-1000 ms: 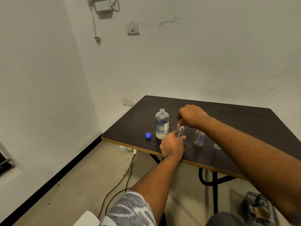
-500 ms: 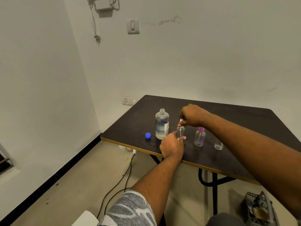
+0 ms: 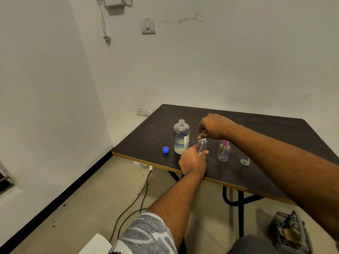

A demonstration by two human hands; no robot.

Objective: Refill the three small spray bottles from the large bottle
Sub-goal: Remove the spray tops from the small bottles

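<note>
The large clear bottle (image 3: 181,137) stands uncapped near the table's front left, partly filled; its blue cap (image 3: 165,149) lies to its left. My left hand (image 3: 192,161) grips the base of a small clear spray bottle (image 3: 202,145) just right of the large one. My right hand (image 3: 214,126) pinches that bottle's spray top, its tube still reaching down inside. Further right stands a second small bottle with a pink top (image 3: 224,151), then a third small clear bottle (image 3: 245,160), half hidden by my right forearm.
The dark table (image 3: 266,132) has a yellow front edge and sits close to the corner walls. Cables hang down to the floor under its left end. A dark crate (image 3: 290,233) of items rests on the floor at the lower right.
My right hand has lifted slightly above the small bottle with the spray top. My forearm has shifted, uncovering the pink-topped bottle. The left hand has stayed put.
</note>
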